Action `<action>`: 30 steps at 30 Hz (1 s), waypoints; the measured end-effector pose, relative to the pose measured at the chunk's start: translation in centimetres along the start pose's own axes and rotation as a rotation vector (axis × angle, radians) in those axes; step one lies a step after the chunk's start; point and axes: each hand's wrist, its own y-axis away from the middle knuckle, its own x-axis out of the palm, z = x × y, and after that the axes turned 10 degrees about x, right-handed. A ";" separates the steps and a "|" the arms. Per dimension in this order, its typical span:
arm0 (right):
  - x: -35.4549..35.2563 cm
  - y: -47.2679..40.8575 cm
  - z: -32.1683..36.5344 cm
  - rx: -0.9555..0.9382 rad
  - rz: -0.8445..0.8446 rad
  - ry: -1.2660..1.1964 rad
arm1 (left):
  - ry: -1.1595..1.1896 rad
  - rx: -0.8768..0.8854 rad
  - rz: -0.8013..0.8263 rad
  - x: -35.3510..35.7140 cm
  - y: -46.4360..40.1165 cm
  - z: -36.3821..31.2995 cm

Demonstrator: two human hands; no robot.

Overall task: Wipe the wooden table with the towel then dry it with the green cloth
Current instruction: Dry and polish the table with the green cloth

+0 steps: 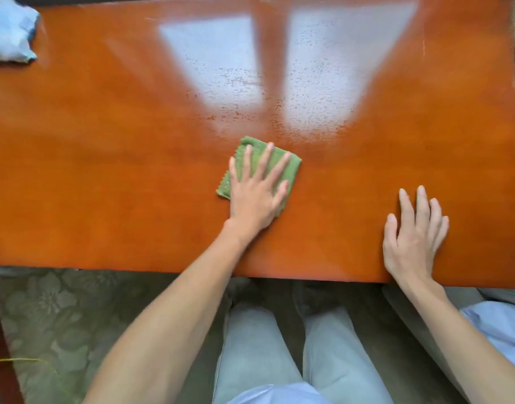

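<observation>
l hand (257,196) flat on green cloth (275,161), towel (9,33) far corner

A green floral-patterned carpet (55,325) is seen at lower left; bright window light (317,71) is reflected across the upper centre.

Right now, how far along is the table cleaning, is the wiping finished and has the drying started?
Wiping looks done: the blue towel lies bunched at the far left corner, untouched. Drying is in hand: the left hand presses the green cloth flat mid-table, while the right hand rests on the wooden table near its front edge. Left: speckled moisture shows in the window glare beyond the cloth.
</observation>
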 end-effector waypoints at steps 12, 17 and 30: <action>1.5 0.2 0.3 -0.002 -0.096 0.066 | 0.002 -0.517 -0.053 0.9 12.5 -1.1; 1.6 0.2 0.3 0.002 -0.110 0.091 | 0.034 -0.121 -0.003 3.9 9.7 -13.0; 1.7 0.1 0.1 -0.008 -0.129 0.108 | 0.002 -0.186 -0.058 -0.9 -1.3 3.1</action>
